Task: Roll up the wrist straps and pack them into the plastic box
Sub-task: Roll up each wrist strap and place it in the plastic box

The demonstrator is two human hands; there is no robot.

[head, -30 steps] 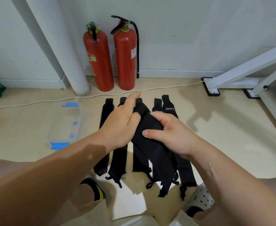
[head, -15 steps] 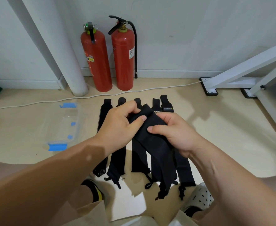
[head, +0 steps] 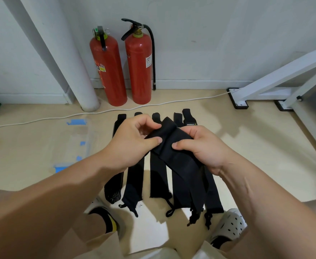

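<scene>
Both my hands hold one black wrist strap [head: 179, 159] above the floor. My left hand [head: 132, 141] pinches its folded top end, and my right hand [head: 202, 146] grips it from the right with the thumb on top. The strap's tail hangs down toward me. Several more black wrist straps [head: 157, 176] lie flat side by side on the floor beneath my hands. A clear plastic box [head: 73, 143] with blue clips sits on the floor to the left.
Two red fire extinguishers [head: 123, 70] stand against the wall beside a white pipe [head: 69, 62]. A white cable [head: 41, 119] runs along the floor. A white metal frame [head: 276, 81] is at the right. My feet [head: 228, 225] rest near the straps' ends.
The top end of the held strap has been folded over further. My left fingers have curled down onto it, and both hands sit slightly lower and closer together.
</scene>
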